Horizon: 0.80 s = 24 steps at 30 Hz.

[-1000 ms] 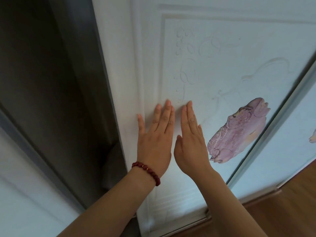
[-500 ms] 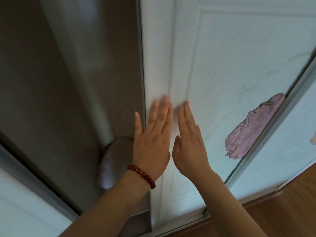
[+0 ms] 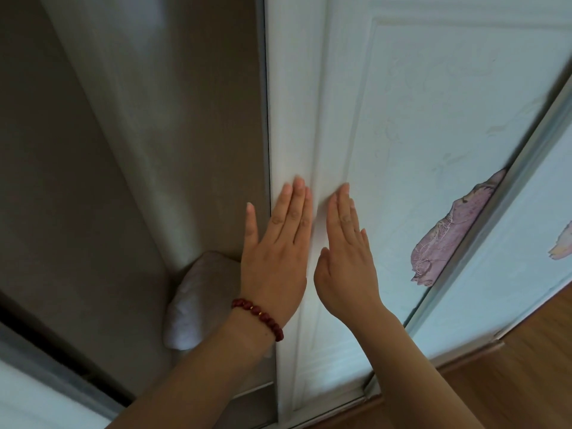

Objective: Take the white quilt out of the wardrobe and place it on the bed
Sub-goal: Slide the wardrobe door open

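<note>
Both my hands lie flat on the white sliding wardrobe door [image 3: 433,134], fingers pointing up. My left hand [image 3: 275,255], with a red bead bracelet at the wrist, presses the door's left edge strip. My right hand [image 3: 346,258] rests just right of it on the raised panel frame. Neither hand holds anything. Through the opened gap on the left, a pale rounded bundle of white quilt [image 3: 198,301] shows low inside the dim wardrobe; its right part is hidden by my left hand and the door.
The wardrobe interior [image 3: 123,150] is brown and shadowed. A second sliding door [image 3: 507,258] with a metal edge stands to the right, overlapping the pushed door with its pink flower print [image 3: 445,239]. Wooden floor [image 3: 510,382] lies at bottom right. A white surface [image 3: 31,404] sits bottom left.
The door has slid to the right under my flat hands, widening the gap. The white bundle inside has come into view, and the pink flower has partly passed behind the second door.
</note>
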Each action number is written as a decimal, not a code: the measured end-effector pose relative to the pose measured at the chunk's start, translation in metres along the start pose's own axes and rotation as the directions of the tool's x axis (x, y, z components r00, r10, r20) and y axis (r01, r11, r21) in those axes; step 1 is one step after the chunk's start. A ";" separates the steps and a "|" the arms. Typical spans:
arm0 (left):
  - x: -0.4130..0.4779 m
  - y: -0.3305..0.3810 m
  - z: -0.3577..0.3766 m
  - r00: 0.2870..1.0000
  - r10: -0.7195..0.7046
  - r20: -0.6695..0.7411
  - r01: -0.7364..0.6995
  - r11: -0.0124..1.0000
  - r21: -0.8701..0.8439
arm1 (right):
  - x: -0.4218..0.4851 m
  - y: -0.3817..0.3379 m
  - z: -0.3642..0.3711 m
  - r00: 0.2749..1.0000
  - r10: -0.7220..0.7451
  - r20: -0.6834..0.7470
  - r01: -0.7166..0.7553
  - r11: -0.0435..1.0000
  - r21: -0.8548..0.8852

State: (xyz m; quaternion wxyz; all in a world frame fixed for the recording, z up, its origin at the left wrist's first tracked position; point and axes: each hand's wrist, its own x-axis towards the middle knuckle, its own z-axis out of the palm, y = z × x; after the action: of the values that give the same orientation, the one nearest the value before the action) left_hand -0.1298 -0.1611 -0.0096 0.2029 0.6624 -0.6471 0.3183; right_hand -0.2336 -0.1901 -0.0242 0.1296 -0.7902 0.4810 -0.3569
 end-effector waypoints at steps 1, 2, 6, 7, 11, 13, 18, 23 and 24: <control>0.002 0.003 0.001 1.000 0.009 0.008 -0.009 1.000 -0.007 | 0.001 0.002 -0.002 1.000 0.007 -0.001 -0.007 1.000 0.002; 0.004 0.006 0.002 1.000 0.017 0.016 -0.017 1.000 -0.016 | 0.002 0.005 -0.004 1.000 0.016 -0.005 -0.016 1.000 0.005; 0.012 0.019 0.007 0.997 0.036 0.065 -0.034 0.999 -0.026 | 0.006 0.016 -0.014 0.999 0.035 -0.024 -0.034 0.999 0.015; 0.014 0.022 0.008 0.997 0.043 0.068 -0.041 0.998 -0.038 | 0.008 0.019 -0.017 0.999 0.039 -0.031 -0.039 0.999 0.015; 0.020 0.031 0.007 0.995 0.090 0.035 -0.084 0.985 -0.152 | 0.010 0.025 -0.029 0.995 0.074 -0.065 -0.072 0.997 0.020; 0.017 0.034 0.004 0.997 0.065 0.031 -0.057 0.972 -0.229 | 0.008 0.026 -0.032 0.995 0.064 -0.073 -0.062 0.998 0.025; 0.008 0.032 0.008 0.988 -0.041 0.150 0.092 0.932 -0.351 | -0.001 0.020 -0.027 0.998 0.025 -0.066 -0.023 0.999 0.032; 0.009 0.035 0.017 0.968 0.020 0.252 0.098 0.888 -0.449 | 0.000 0.018 -0.023 0.998 0.037 -0.050 -0.034 0.998 0.060; 0.010 0.035 0.018 0.966 0.024 0.256 0.101 0.880 -0.463 | 0.001 0.020 -0.023 0.998 0.035 -0.051 -0.032 0.997 0.064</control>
State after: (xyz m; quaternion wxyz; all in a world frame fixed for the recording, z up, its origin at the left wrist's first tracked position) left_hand -0.1618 -0.1832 -0.0206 0.2797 0.6410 -0.7123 0.0592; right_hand -0.2625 -0.1973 -0.0180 0.1479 -0.7681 0.4858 -0.3901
